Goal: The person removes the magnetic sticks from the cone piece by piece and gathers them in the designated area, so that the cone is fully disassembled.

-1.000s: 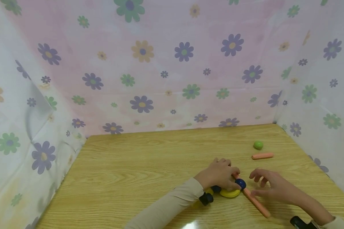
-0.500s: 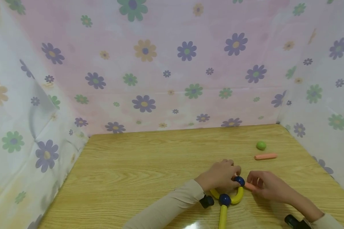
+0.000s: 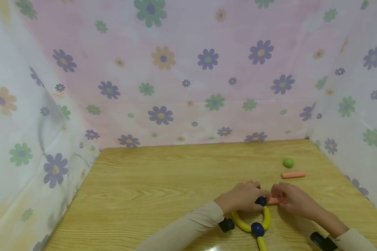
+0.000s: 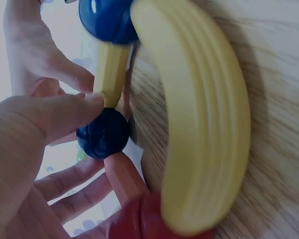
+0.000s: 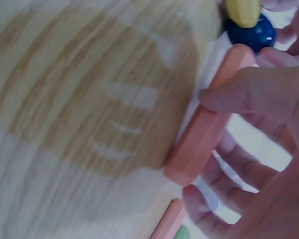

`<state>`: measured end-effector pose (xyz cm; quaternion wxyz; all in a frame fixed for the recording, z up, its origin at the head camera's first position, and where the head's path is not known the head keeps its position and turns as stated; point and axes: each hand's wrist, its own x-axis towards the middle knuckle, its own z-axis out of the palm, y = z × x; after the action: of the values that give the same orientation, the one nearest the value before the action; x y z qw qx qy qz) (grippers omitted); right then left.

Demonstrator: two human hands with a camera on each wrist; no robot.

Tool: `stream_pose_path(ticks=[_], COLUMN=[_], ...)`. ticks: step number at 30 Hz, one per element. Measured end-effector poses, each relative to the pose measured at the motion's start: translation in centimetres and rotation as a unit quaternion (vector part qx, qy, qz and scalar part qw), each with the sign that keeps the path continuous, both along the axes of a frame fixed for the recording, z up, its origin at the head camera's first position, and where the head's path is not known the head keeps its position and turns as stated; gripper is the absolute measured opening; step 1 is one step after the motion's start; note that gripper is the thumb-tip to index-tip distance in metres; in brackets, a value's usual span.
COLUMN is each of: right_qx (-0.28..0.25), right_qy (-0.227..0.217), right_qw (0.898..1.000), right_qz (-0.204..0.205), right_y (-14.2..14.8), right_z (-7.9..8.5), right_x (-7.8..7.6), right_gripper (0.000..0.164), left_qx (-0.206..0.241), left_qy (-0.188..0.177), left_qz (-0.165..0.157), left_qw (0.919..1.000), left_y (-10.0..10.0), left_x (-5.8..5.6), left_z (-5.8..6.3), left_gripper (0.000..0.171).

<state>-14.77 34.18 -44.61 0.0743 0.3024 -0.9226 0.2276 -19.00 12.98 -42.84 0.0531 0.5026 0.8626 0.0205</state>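
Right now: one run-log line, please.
left hand: holds blue ball on yellow curve | right hand: pinches orange stick near it | table: second orange stick, green ball

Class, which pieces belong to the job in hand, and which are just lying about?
Job in hand:
glossy blue ball at left hand
curved yellow rods
second blue ball
straight yellow rod
glossy red ball
attached ridged orange rod
orange rod in right hand

Apparently lying about:
glossy green ball
straight orange rod near it

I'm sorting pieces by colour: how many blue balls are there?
2: one blue ball held in the left hand, the other ball lower in the head view, joined to a yellow stick. More may be hidden.
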Motion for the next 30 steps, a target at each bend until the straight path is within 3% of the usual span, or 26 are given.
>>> stream_pose_path(ticks=[4, 8, 13, 21, 25, 30], right_qx=[0.024, 0.029, 0.027, -0.020, -0.030, -0.008], right_qy=[0.092, 0.129, 0.096, 0.009, 0.003, 0.021], right_qw=[0.996, 0.991, 0.995, 0.997, 0.996, 0.998], right_qz=[0.002, 0.004, 0.017, 0.078, 0.084, 0.058], right_y=[-0.4, -0.9, -0.8, -0.1, -0.1, -0.1], right_z=[-0.8, -1.0, -0.8, -0.4, -0.3, -0.1], right_x=[-0.1, -0.2, -0.4, -1.5, -1.6, -1.3], right_gripper=[0.053, 0.055, 0.056, 0.056, 0.054, 0.054], left_qx=[0.005, 0.006, 0.009, 0.001, 0.001, -0.001], left_qy=[-0.009, -0.012, -0.010, 0.013, 0.025, 0.029], left_qz=[-0.003, -0.004, -0.005, -0.011, -0.015, -0.013], left_qw=[0.9999, 0.9999, 0.9999, 0.9999, 0.9996, 0.9995], left_y=[-0.2, -0.3, -0.3, -0.3, -0.3, -0.1], left_x=[0.0, 0.0, -0.2, 0.0, 0.2, 0.4], left_z=[0.1, 0.1, -0.3, -0.6, -0.3, -0.3], left_gripper=[0.026, 0.026, 0.027, 0.023, 0.021, 0.020])
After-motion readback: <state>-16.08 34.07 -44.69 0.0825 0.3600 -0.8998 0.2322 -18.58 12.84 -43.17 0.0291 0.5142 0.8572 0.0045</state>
